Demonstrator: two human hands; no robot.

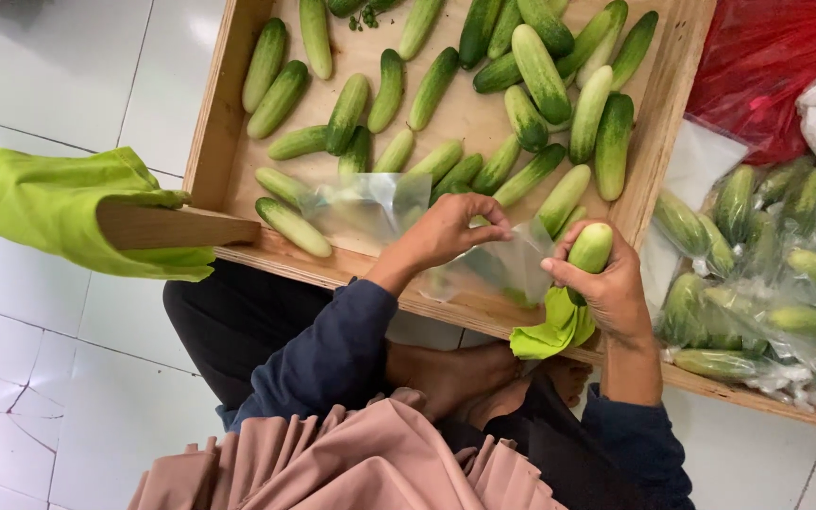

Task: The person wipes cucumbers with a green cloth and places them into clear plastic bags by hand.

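My left hand [448, 231] pinches the upper edge of a clear plastic bag [512, 269] held over the front rim of a wooden tray [212, 123]. My right hand [606, 288] grips a pale green cucumber [590, 247] together with a crumpled green cloth [550, 331], right beside the bag's edge. Several loose cucumbers [540, 71] lie spread across the tray just beyond both hands.
Filled clear bags of cucumbers [767, 283] pile up at the right on the tray's rim. A red plastic bag [757, 66] lies behind them. A green cloth [49, 203] wraps a wooden handle at the left. White floor tiles [49, 359] surround my lap.
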